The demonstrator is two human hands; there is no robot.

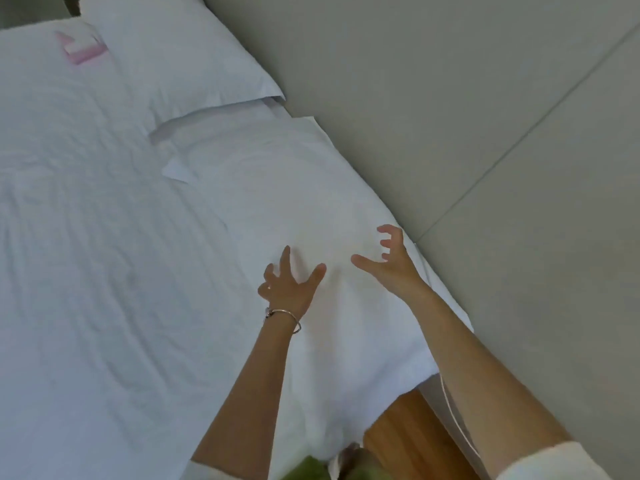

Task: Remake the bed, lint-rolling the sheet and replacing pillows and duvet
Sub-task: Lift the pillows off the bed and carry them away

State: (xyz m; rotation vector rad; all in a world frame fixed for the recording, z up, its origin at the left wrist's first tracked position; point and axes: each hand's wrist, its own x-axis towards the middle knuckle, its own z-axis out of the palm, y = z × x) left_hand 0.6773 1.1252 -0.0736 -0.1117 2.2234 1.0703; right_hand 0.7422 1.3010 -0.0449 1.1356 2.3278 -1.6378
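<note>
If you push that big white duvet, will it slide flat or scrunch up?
Probably scrunch: the duvet already shows soft wrinkles and droops over the bed's edge, so it looks floppy. It seems puffy, likely light for its size. The left hand and right hand hover spread above it.

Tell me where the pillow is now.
The pillow lies at the head view's upper left, by the bed's wall-side edge, beside a pink item.

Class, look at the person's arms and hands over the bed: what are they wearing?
The left hand has a thin silver bracelet at the wrist. The right hand wears nothing; a white sleeve is pushed up that arm. Both forearms are bare.
</note>
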